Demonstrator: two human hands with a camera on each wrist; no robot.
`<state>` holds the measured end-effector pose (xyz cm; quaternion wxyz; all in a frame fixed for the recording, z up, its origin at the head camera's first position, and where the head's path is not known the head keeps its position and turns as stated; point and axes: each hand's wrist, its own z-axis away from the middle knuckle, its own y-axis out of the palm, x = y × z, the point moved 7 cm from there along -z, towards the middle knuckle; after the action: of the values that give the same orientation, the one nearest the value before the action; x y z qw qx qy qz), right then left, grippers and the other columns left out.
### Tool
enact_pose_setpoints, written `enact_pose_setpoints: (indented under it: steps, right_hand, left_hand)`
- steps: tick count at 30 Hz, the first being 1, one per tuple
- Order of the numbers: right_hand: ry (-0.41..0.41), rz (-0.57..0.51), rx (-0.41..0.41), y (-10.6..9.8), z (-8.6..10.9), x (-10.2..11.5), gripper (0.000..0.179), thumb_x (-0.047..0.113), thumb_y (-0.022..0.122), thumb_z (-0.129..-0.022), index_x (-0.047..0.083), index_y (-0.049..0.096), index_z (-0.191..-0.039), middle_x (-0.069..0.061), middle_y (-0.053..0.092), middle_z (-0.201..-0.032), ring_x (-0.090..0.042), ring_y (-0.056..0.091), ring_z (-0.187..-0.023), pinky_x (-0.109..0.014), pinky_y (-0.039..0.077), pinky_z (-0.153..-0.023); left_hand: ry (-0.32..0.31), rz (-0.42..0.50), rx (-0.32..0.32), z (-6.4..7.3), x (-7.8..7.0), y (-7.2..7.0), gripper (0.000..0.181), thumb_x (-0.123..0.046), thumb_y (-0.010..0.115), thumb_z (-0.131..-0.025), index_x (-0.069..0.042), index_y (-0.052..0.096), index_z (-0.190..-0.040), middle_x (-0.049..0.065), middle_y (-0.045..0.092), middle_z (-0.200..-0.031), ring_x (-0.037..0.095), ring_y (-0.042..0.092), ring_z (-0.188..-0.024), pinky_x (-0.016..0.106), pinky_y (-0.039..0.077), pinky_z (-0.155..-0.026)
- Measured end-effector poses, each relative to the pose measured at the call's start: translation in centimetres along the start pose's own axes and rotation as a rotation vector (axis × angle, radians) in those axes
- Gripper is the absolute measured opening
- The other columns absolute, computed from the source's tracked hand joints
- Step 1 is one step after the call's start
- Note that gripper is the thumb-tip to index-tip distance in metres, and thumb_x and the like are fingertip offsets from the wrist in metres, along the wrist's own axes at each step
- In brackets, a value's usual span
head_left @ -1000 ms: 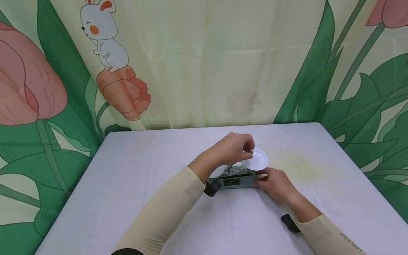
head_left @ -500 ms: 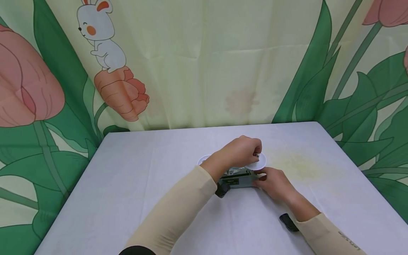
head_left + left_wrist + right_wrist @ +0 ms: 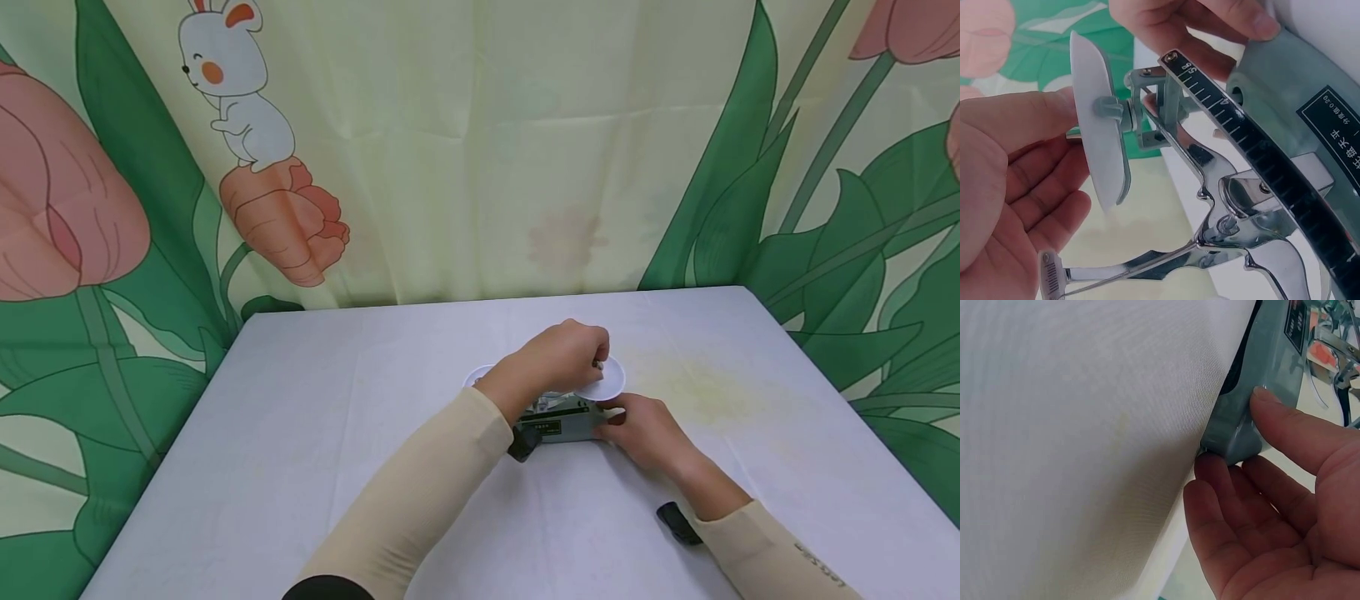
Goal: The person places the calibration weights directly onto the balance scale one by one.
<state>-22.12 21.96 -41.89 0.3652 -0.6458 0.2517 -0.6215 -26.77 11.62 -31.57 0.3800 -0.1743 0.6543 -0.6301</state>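
A small grey-green balance scale [image 3: 558, 425] stands near the middle of the table [image 3: 300, 433], which is covered in a pale cloth; its base carries a dark label, and a black graduated beam [image 3: 1260, 169] with white marks runs across chrome arms.

The left hand [image 3: 558, 358] reaches over the scale from the left; its fingers are curled over the right-hand white pan [image 3: 611, 379], and they seem to pinch something small at the pan's surface (too small to name from the head view). From the left wrist view the pan [image 3: 1100, 125] shows edge-on, with the fingers [image 3: 1029, 181] folded close against its top side; whether they press the pan itself I cannot tell.

The right hand [image 3: 641, 429] lies at the right end of the base; the thumb [image 3: 1291, 425] presses the grey casing [image 3: 1266, 369] from 1 side, and the other fingers [image 3: 1222, 506] lie loosely bent under its corner, so the hand steadies the base between thumb and fingers.

A 2nd white pan [image 3: 476, 377] peeks out behind the left forearm; both sleeves are beige; behind the table hangs a cloth [image 3: 480, 142] printed with a rabbit, tulips and green leaves.
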Motion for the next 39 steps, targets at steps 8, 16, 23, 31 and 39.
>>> enact_pose_setpoints:
  steps: [8,16,23,31,39]
  right_hand:
    - [-0.004,-0.003,-0.008,0.01,0.00,-0.04,0.045,0.017,0.081,-0.082,-0.004,0.066,-0.119,-0.016,0.072,-0.110,-0.028,0.071,-0.094,-0.044,0.055,-0.078]
    - [0.003,-0.006,-0.009,0.17,0.05,-0.24,0.044,0.016,0.080,-0.082,-0.004,0.065,-0.119,-0.016,0.071,-0.112,-0.029,0.071,-0.096,-0.045,0.055,-0.080]
    - [-0.011,-0.012,-0.013,0.03,0.01,-0.14,0.044,0.016,0.081,-0.081,-0.004,0.066,-0.118,-0.016,0.071,-0.111,-0.029,0.071,-0.094,-0.045,0.055,-0.079]
    - [-0.029,-0.016,-0.018,-0.04,0.10,-0.03,0.044,0.017,0.082,-0.081,-0.003,0.066,-0.117,-0.015,0.071,-0.112,-0.028,0.071,-0.093,-0.045,0.055,-0.079]
    - [-0.025,-0.010,-0.021,0.09,0.09,-0.12,0.042,0.014,0.081,-0.082,-0.003,0.066,-0.117,-0.016,0.070,-0.115,-0.030,0.071,-0.095,-0.046,0.055,-0.081]
  left_hand:
    - [-0.003,-0.002,0.007,-0.15,0.20,0.12,0.015,-0.016,0.068,-0.095,-0.012,0.063,-0.108,-0.005,0.062,-0.089,0.011,0.056,-0.082,0.019,0.045,-0.069]
    - [-0.008,0.014,-0.004,0.03,0.34,-0.22,0.018,-0.019,0.068,-0.095,-0.011,0.064,-0.111,-0.005,0.062,-0.092,0.010,0.057,-0.084,0.019,0.046,-0.071]
    - [-0.019,0.033,0.005,0.07,0.30,-0.23,0.017,-0.017,0.067,-0.096,-0.011,0.064,-0.112,-0.005,0.062,-0.092,0.010,0.057,-0.083,0.019,0.046,-0.070]
    - [-0.038,0.025,0.014,0.05,0.37,0.03,0.019,-0.019,0.068,-0.096,-0.011,0.063,-0.112,-0.005,0.063,-0.093,0.010,0.056,-0.083,0.019,0.046,-0.071]
    - [-0.035,0.019,0.031,0.03,0.49,0.22,0.018,-0.018,0.069,-0.095,-0.012,0.063,-0.111,-0.005,0.062,-0.092,0.010,0.057,-0.085,0.019,0.046,-0.072]
